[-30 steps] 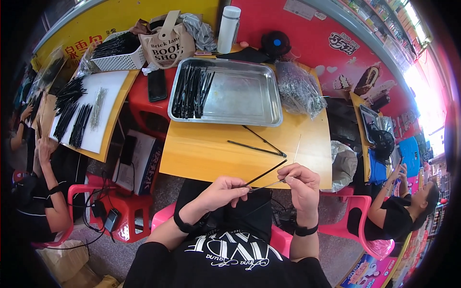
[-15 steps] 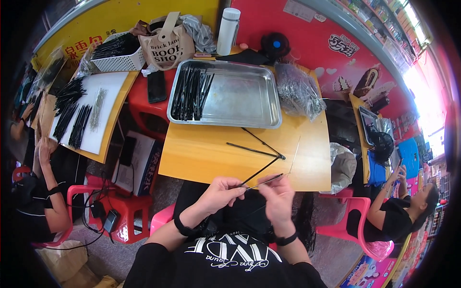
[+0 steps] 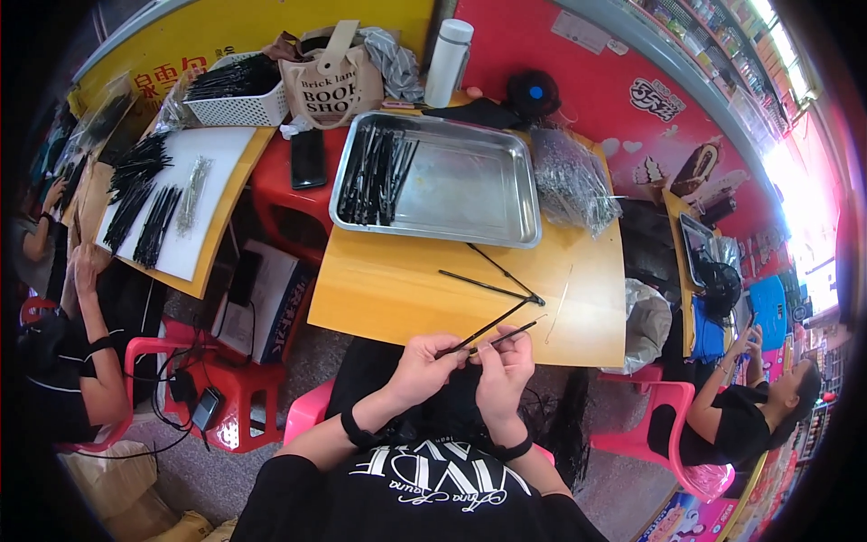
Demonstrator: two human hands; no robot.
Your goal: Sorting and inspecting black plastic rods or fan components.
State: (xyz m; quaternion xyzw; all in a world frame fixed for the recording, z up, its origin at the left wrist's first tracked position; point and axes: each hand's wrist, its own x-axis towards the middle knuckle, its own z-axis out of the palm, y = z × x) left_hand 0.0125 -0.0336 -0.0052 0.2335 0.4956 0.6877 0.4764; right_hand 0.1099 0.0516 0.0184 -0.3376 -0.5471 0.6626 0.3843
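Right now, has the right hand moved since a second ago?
Yes: judged against the metal tray, the right hand has moved left, toward the left hand.

Head-worn fisheye looks down at nearby hands (image 3: 421, 370).

Left hand (image 3: 420, 370), right hand (image 3: 502, 375) (nearly touching), fingers (image 3: 493, 359) pinched, forearms (image 3: 327, 441) converging

Left fingers (image 3: 439, 348) and right fingers (image 3: 493, 361) hold slender black rods (image 3: 492, 326) near the yellow table (image 3: 375, 289).
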